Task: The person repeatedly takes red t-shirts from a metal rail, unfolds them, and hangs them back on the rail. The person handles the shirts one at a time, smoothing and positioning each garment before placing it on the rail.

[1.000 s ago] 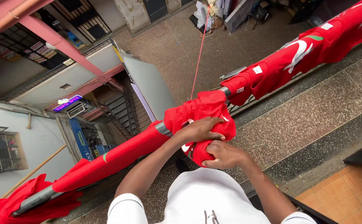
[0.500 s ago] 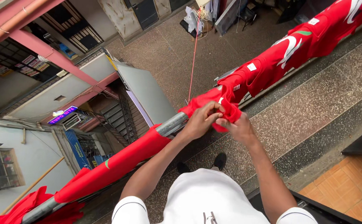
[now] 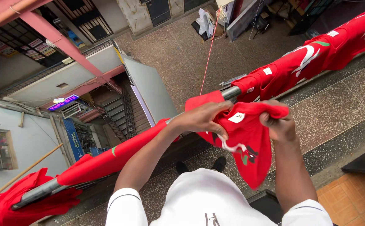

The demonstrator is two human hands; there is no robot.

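Fingers of both hands are clamped on a red shirt point(image 3: 243, 140). The left hand point(image 3: 201, 118) pinches its upper edge near a white tag, knuckles curled tight; the right hand point(image 3: 278, 123) grips the other end of that edge, fingers folded over the cloth. The shirt hangs down between them, just in front of a grey rail point(image 3: 231, 93) behind the fingertips. More red cloth point(image 3: 312, 58) drapes the rail to the right of the fingers, and a red sleeve of cloth point(image 3: 107, 161) covers it to the left. Below the hands lies a speckled stone ledge point(image 3: 337, 104); beyond the rail the space drops to a courtyard point(image 3: 178, 62).
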